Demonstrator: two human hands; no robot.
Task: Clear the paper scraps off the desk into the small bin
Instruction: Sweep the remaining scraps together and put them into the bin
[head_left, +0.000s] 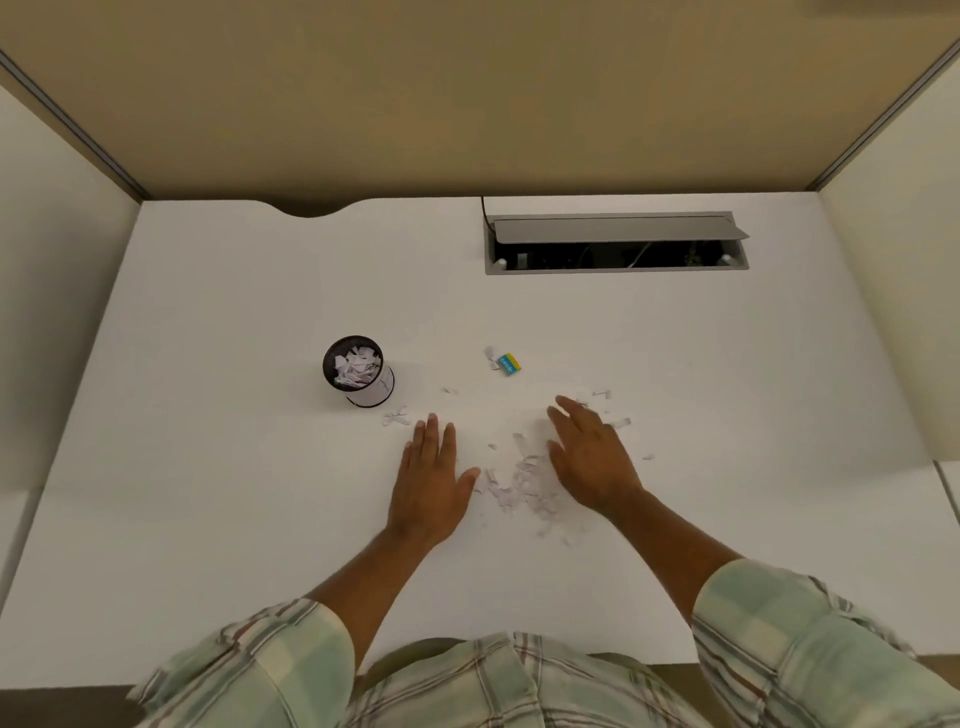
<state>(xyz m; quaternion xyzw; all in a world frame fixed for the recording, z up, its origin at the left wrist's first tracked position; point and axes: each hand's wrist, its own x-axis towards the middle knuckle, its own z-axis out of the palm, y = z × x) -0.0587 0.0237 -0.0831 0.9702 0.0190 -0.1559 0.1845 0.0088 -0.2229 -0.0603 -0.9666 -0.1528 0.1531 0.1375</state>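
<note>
From the head camera, the small mesh bin stands upright on the white desk, already partly filled with torn paper. Take that bin as the landmark. The main heap of paper scraps lies on the desk to the right of the bin and nearer the person, between the two hands. The left hand rests flat, fingers straight and together, holding nothing, its thumb touching the heap's left edge. The right hand is spread open, palm down, over the heap's right side, also gripping nothing that can be seen.

Loose strays sit apart from the heap: a few bits just beside the bin's base on its near side, a small shred and a blue-and-yellow eraser to the bin's right, and more pieces farther right beyond the right hand's fingertips.

The risks, as I judge them: flat palms may fan light shreds outward instead of bunching them, or push some off the near edge. The bin's mouth is narrow, so a big double handful could spill around it or tip it. The eraser could be swept in with the paper.
</note>
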